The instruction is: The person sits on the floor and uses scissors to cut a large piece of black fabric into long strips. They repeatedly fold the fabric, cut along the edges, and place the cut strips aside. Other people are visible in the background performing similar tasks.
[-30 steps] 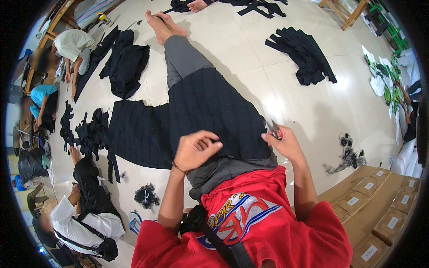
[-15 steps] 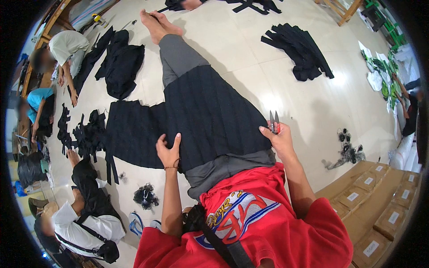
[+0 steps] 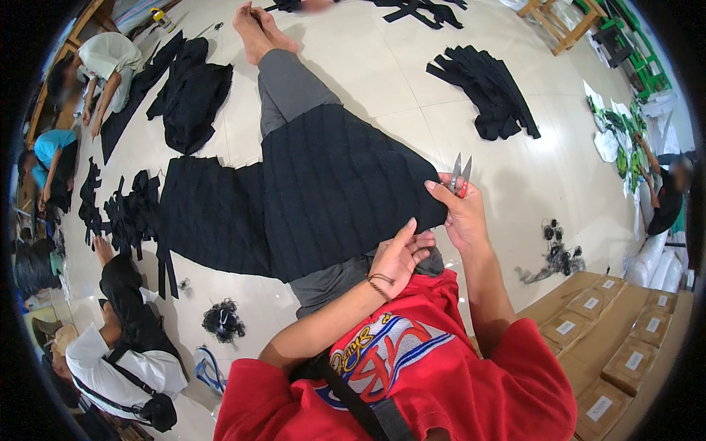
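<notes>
Black pleated cloth (image 3: 338, 198) lies across my lap, its left part spreading onto the floor. My right hand (image 3: 462, 213) is closed at the cloth's right corner, thumb pressed on the fabric. In that same hand is a pair of thread snips (image 3: 462, 175), red at the handle, with the blades pointing up and apart. Just left of it, my left hand (image 3: 401, 256) is by the cloth's near edge, palm turned up. Its thumb stands apart from the loosely bent fingers, and nothing shows between them.
Dark thread scraps (image 3: 223, 320) and more thread clumps (image 3: 555, 253) lie on the floor. Black cloth piles (image 3: 485, 92) are beyond my legs. Cardboard boxes (image 3: 588, 323) stand close at my right. On the left sits a person in white (image 3: 125, 367); other people work around the room.
My left hand has moved right across the lap, from the cloth's middle to its right end beside my right hand. The right hand has lifted the corner slightly. The view has shifted a little.
</notes>
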A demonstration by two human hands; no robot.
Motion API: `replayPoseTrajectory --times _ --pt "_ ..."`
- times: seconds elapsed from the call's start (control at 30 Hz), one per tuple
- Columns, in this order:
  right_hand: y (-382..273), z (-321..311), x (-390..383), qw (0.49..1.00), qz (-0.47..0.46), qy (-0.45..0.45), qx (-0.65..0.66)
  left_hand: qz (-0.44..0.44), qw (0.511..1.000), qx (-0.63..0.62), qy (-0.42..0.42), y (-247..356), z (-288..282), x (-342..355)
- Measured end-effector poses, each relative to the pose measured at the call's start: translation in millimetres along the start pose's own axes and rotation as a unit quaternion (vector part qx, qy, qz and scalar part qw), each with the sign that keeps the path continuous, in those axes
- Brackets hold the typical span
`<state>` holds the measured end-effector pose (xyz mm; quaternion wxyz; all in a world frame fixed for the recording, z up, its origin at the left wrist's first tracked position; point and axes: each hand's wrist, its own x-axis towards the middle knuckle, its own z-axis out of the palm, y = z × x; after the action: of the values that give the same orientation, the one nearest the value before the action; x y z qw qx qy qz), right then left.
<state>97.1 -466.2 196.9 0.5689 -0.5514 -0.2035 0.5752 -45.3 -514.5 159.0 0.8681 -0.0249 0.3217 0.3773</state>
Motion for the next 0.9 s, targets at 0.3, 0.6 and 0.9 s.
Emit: replayPoseTrajectory --times 0.3,0.6,0.9 --pt "0.2 -21.1 -33.1 0.998 0.025 -0.051 -0.029 0.083 0.99 0.042 0.11 11.4 9.6 -1.7" --pt "-6.6 -5.8 -47.7 0.991 -0.082 -0.024 -0.1 0.117 0.991 0.046 0.049 22.2 30.4 -13.0" --pt "12.7 6.5 -92.1 0.993 0.037 -0.059 0.092 0.097 0.994 0.044 0.023 24.5 27.7 -11.5"
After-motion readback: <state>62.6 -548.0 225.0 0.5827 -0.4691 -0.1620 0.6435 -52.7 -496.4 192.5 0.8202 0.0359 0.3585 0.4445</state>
